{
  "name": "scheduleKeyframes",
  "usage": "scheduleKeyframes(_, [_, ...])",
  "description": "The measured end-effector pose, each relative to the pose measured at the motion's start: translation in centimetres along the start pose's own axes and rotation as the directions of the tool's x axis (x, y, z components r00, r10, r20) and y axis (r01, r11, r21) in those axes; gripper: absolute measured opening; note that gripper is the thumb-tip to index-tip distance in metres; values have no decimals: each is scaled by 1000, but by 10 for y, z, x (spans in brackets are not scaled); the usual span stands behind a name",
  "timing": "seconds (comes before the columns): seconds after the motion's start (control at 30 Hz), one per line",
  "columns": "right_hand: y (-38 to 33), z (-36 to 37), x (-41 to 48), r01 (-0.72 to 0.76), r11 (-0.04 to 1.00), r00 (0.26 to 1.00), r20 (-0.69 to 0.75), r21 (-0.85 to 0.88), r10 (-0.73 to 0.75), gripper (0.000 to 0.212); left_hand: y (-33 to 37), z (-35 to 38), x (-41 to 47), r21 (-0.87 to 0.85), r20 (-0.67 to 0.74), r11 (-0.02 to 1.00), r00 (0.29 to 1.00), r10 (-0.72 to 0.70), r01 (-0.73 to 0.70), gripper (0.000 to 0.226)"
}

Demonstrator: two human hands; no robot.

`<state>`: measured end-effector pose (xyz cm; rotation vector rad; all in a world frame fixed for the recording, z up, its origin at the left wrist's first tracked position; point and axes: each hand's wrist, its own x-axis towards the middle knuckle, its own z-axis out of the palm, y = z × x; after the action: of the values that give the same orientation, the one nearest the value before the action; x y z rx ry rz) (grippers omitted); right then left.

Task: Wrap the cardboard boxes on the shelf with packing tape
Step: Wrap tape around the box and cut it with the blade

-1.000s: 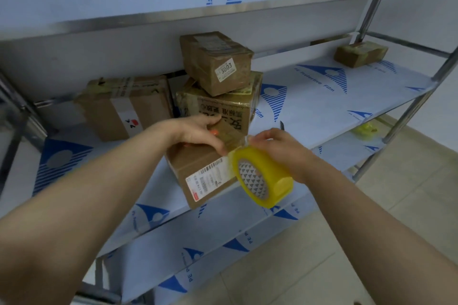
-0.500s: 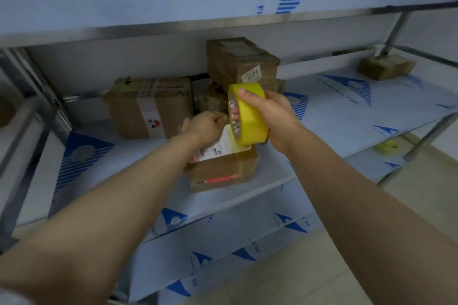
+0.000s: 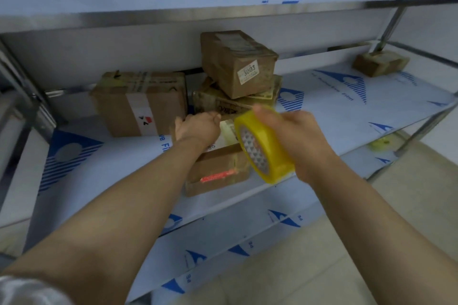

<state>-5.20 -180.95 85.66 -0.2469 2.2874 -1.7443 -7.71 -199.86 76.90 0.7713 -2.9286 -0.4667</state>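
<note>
Lowered since half a second ago: the yellow tape roll (image 3: 263,148), then held up before the stacked boxes, is now carried down to the right end of the small cardboard box (image 3: 218,171), just beside it. Roll: stood on edge and tilted, open core turned left and towards the viewer, axis lying roughly across the shelf; gripped round its rim by the right hand (image 3: 297,141), thumb laid over the top. Whether a strip runs from roll to box cannot be told. Small cardboard box: set at the front edge of the middle shelf (image 3: 347,116), long side along that edge, red-striped face turned to the viewer, white label on top. Left hand (image 3: 198,129): laid on the box top, fingers curled over its far edge, box held in place. Behind: a box marked 3003 (image 3: 238,64) is stacked askew on a lower box (image 3: 223,100); a wider box with a white band (image 3: 141,104) is placed to the left; a small flat box (image 3: 379,63) is placed far right, well apart.
</note>
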Motion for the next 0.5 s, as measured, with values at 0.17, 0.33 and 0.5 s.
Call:
scheduleKeyframes(0.17, [53, -4, -26, -99, 995, 995, -29, -8, 98, 61, 4, 0, -2, -31, 17, 999, 1000, -23, 23, 45])
scheduleKeyframes(0.33, [87, 3, -29, -96, 989, 994, -60, -110, 89, 48, 4, 0, -1, -36, 30, 999, 999, -19, 20, 45])
scheduleKeyframes(0.5, [113, 13, -24, -91, 989, 995, -42, -120, 86, 44, 5, -3, -3, -56, 49, 998, 998, -37, 40, 45])
